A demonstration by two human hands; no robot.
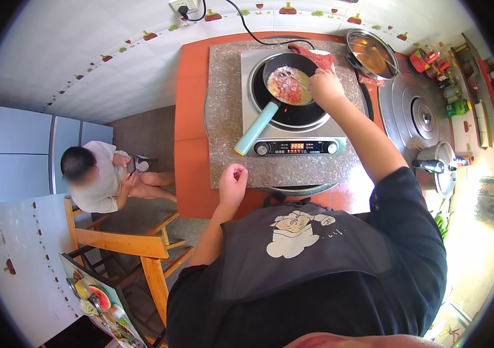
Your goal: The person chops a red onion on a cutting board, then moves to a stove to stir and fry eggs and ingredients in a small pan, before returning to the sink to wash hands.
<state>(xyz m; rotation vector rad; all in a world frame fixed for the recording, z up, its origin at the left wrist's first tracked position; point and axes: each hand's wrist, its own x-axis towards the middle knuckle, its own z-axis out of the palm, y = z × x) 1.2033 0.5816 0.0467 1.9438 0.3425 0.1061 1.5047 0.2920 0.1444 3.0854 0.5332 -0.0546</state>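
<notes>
My right hand [326, 87] grips a thin metal utensil [300, 82], its working end down in the food. The small dark frying pan [267, 71] has a pale turquoise handle [257, 127] that points towards me and to the left. Inside it, chopped red and pale pieces [287, 87] lie in yellowish liquid or oil. Under the pan is an electric cooktop [247, 108] with two knobs and a lit display. Near the front edge of the stone slab [225, 108], my left hand [233, 185] is loosely curled, with nothing visible in it and apart from the pan handle.
A red cloth [318, 57] lies behind the pan. At right stand a metal pot of brown liquid [371, 54], a ringed metal stove top [403, 113], a lidded pot [446, 169] and several bottles [458, 108]. At left a seated person [99, 182] holds a phone near a wooden chair [120, 243].
</notes>
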